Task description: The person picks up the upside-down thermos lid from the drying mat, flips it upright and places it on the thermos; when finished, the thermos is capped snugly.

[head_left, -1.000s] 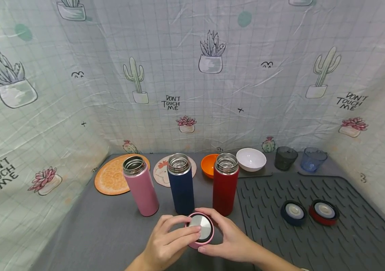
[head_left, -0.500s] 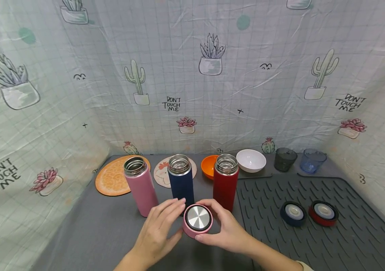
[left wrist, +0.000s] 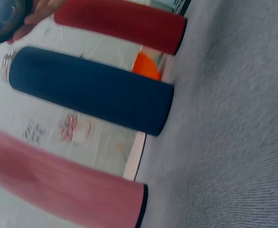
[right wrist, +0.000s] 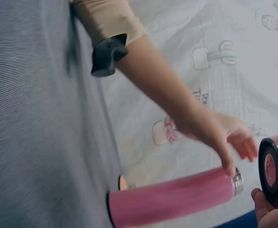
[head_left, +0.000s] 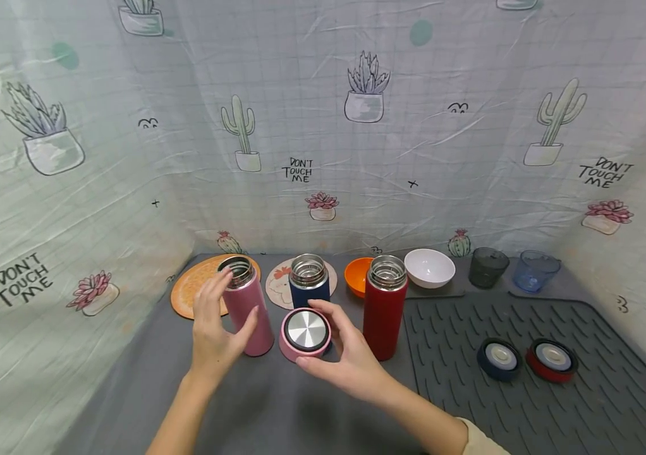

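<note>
My right hand [head_left: 351,357] grips a pink bottle lid [head_left: 306,332], silver disc facing up, between thumb and fingers. It is raised in front of the navy bottle [head_left: 308,296]. The lid's dark underside shows in the right wrist view, where the lid [right wrist: 271,171] is beside the bottle mouth. My left hand [head_left: 211,335] is at the upright, uncapped pink bottle [head_left: 251,297], fingers and thumb spread on either side of its upper part. In the right wrist view its thumb overlaps the bottle's steel neck. An uncapped red bottle [head_left: 382,322] stands to the right.
A navy lid [head_left: 499,359] and a red lid [head_left: 552,360] lie on the ridged dark mat [head_left: 448,392]. Behind stand an orange bowl [head_left: 356,277], a white bowl [head_left: 429,268], a grey cup [head_left: 488,266] and a blue cup [head_left: 536,270]. An orange-slice mat [head_left: 192,284] lies back left.
The left hand has left the lid and moved left and up to the pink bottle. The right hand has carried the lid left and away from the body.
</note>
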Demonstrator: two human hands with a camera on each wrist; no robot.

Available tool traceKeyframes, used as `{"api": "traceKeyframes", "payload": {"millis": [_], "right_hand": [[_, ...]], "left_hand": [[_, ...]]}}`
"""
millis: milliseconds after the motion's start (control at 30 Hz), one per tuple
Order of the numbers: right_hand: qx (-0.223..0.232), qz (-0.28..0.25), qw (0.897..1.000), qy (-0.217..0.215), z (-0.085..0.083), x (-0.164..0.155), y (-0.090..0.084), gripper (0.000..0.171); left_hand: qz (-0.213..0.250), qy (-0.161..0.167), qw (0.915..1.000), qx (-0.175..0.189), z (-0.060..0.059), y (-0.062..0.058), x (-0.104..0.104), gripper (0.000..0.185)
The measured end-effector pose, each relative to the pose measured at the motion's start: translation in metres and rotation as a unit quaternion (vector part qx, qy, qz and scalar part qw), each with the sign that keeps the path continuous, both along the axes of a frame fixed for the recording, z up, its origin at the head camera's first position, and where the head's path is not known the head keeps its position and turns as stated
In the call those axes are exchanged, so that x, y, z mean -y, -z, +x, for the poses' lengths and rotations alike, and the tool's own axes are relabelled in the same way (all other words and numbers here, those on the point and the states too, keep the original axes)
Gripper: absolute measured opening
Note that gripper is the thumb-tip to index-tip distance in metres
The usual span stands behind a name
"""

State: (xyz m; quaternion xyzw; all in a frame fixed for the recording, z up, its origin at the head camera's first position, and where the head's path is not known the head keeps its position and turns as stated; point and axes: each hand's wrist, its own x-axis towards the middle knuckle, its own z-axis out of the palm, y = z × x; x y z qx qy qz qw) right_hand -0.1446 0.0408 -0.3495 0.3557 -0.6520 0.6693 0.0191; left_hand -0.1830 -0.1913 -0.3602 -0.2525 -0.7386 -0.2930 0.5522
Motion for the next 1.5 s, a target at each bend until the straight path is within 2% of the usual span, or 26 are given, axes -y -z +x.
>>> {"api": "traceKeyframes", "payload": {"millis": [133,200,267,367,433,500,533,633,800,900,1000,1067,1133,1267,1400,1500], "right_hand": [[-0.016,-0.014,1.000,-0.008,0.002,0.012,-0.015,0.064],[-0.031,-0.017,0.999,-0.010,-0.003,0.018,-0.014,0.064],[-0.042,-0.016,0.999,-0.011,-0.009,0.025,-0.010,0.064],[-0.051,-0.018,0.998,-0.013,-0.019,0.035,-0.002,0.064],[-0.052,-0.017,0.998,-0.011,-0.023,0.041,0.000,0.064],[-0.064,-0.013,0.998,-0.003,-0.027,0.047,0.001,0.064],[-0.067,-0.009,0.998,0.001,-0.028,0.050,0.000,0.064],[-0.087,0.000,0.996,0.017,-0.031,0.059,-0.009,0.064],[-0.095,-0.003,0.995,0.028,-0.027,0.071,-0.036,0.064],[-0.091,-0.005,0.995,0.036,-0.027,0.078,-0.047,0.064],[-0.092,0.004,0.994,0.056,-0.029,0.086,-0.054,0.063],[-0.101,0.007,0.992,0.072,-0.036,0.092,-0.051,0.063],[-0.108,0.014,0.990,0.088,-0.046,0.098,-0.045,0.063],[-0.122,0.023,0.987,0.103,-0.067,0.108,-0.027,0.065],[-0.107,0.029,0.989,0.100,-0.073,0.112,-0.024,0.065],[-0.098,0.039,0.989,0.103,-0.076,0.114,-0.024,0.065]], "left_hand": [[0.062,-0.028,0.9946,0.078,-0.010,0.006,0.009,0.076],[0.102,-0.023,0.9840,0.144,-0.013,0.011,0.012,0.083],[0.151,-0.001,0.9646,0.216,-0.017,0.018,0.014,0.089],[0.219,0.044,0.9207,0.320,-0.021,0.030,0.016,0.091],[0.244,0.077,0.8958,0.364,-0.024,0.036,0.018,0.088],[0.252,0.104,0.8830,0.382,-0.025,0.040,0.020,0.080],[0.254,0.114,0.8803,0.384,-0.026,0.041,0.021,0.076],[0.253,0.134,0.8788,0.382,-0.026,0.043,0.024,0.067],[0.235,0.151,0.8786,0.388,-0.026,0.044,0.028,0.066],[0.224,0.156,0.8843,0.379,-0.027,0.046,0.029,0.067],[0.221,0.143,0.8876,0.378,-0.021,0.037,0.026,0.065],[0.219,0.141,0.8884,0.378,-0.016,0.031,0.023,0.063],[0.219,0.143,0.8863,0.382,-0.016,0.030,0.024,0.060],[0.219,0.163,0.8857,0.376,-0.025,0.044,0.030,0.059],[0.222,0.165,0.8823,0.381,-0.027,0.049,0.030,0.057],[0.221,0.166,0.8830,0.379,-0.023,0.043,0.027,0.057]]}}
